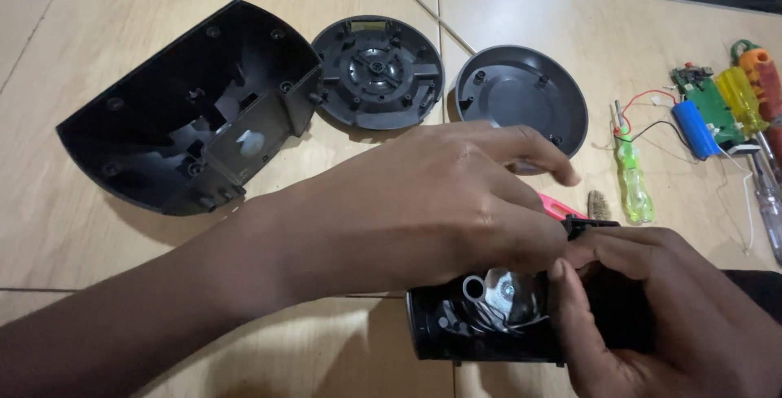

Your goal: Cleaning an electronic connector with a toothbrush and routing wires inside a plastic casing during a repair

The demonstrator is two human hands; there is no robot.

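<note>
At the counter's (98, 284) near edge, both hands pinch the black housing (481, 325): left hand (440, 202) above, right hand (652, 316) beside. Better steady it, easing parts gently.

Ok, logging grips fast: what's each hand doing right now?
Left hand: closed, pinching the top of the black housing.
Right hand: closed, gripping that housing's side.

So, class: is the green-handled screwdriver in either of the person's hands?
No: the green-handled screwdriver lies on the table, while the left hand and right hand both grip the black housing.
</note>
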